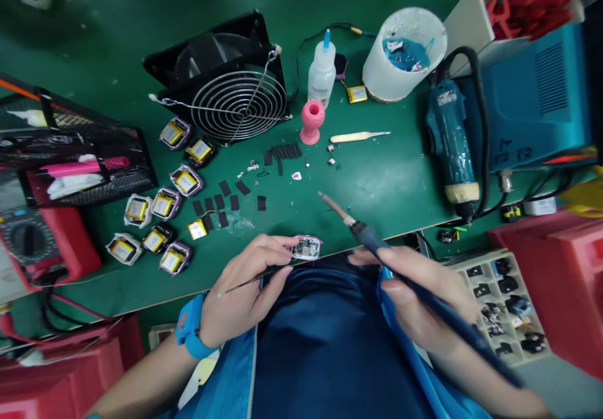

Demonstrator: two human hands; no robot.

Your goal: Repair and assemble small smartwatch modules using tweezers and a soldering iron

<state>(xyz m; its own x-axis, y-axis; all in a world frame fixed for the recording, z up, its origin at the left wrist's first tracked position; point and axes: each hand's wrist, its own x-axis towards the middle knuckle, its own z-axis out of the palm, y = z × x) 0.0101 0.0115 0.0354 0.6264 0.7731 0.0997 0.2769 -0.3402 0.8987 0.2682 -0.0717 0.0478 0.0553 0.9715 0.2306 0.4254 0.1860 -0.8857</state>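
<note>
My left hand (252, 274) is closed on a small watch-like case (307, 247) at the table's front edge. A bare circuit board shows inside the case. A thin dark rod (242, 286) with a pointed end, perhaps tweezers, lies across the same hand under the fingers. My right hand (424, 287) grips a soldering iron (372, 241), its tip up and to the left, apart from the case. Left of my left hand, a loose battery (196, 228) lies near several black pads (219, 202).
Several cases with yellow batteries (164, 203) sit at the left, beside a multimeter (40, 243). A fan (235, 102), white bottle (322, 70), pink holder (311, 122) and white tub (384, 73) stand behind. At right are an electric screwdriver (455, 142) and a parts tray (502, 274).
</note>
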